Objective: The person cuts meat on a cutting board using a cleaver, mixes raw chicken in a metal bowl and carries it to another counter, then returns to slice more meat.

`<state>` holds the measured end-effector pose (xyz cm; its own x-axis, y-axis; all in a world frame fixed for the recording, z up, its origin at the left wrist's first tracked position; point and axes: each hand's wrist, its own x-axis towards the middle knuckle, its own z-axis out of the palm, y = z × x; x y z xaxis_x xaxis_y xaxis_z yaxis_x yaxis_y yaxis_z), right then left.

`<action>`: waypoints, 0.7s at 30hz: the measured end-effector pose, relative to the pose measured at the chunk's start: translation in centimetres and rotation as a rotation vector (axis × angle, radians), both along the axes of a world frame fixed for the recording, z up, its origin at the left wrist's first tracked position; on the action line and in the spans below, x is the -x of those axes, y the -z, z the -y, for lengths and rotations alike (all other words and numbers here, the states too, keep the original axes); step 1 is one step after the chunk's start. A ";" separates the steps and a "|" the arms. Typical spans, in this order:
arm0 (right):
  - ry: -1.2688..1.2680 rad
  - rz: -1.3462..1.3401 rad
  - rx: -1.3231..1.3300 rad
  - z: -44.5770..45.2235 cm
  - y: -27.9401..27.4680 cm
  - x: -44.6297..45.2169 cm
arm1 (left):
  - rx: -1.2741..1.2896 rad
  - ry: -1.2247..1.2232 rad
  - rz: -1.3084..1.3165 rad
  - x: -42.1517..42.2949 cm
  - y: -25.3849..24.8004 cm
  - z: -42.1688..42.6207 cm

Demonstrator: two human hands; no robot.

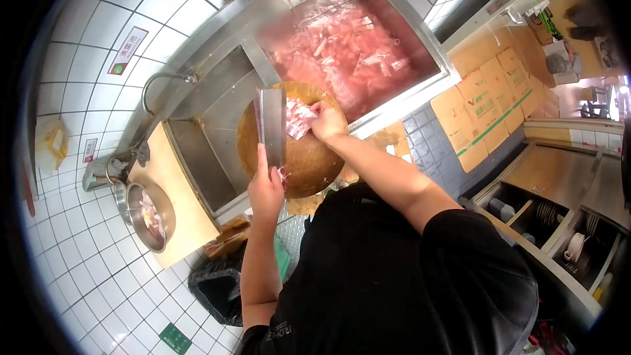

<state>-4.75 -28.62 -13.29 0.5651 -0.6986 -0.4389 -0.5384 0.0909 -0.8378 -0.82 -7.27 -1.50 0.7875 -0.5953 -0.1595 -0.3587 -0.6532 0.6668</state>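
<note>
A round brown chopping block (309, 161) sits over the sink edge. My left hand (266, 192) is closed round the handle of a wide cleaver (273, 128), whose blade lies across the left part of the block. Just right of the blade is a piece of pink and white meat (299, 119). The fingers of my right hand (328, 122) are closed on the right side of this piece. A small scrap of meat shows beside my left hand.
A sink basin (420, 66) beyond the block holds reddish water and many meat pieces. An empty basin (227, 98) is left of it. At the far left stands a metal bowl (162, 227) with meat; below is a black-lined bin (213, 289). Flattened cardboard (483, 108) lies right.
</note>
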 end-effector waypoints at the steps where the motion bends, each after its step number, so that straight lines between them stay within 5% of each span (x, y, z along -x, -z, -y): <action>1: 0.021 0.036 -0.030 0.4 1.2 0.5 | -0.024 0.040 0.072 0.0 -0.3 -0.1; 3: 0.092 0.151 -0.148 1.7 4.6 1.3 | -0.068 0.117 0.213 0.1 -0.9 0.1; 6: -0.158 0.104 -0.416 6.9 2.8 4.3 | -0.051 0.125 0.140 0.1 0.6 -0.5; 12: -0.133 -0.121 0.214 8.7 1.6 6.2 | -0.239 0.324 0.200 2.2 -1.2 2.4; 15: -0.064 0.012 0.004 8.3 5.9 6.2 | -0.201 0.381 0.178 3.1 -0.8 3.8; 18: -0.017 0.149 0.066 8.1 7.8 6.1 | -0.221 0.410 0.194 4.0 -0.3 4.8; 21: -0.104 0.050 0.036 8.1 2.8 6.5 | -0.362 0.380 0.107 5.1 -2.1 6.0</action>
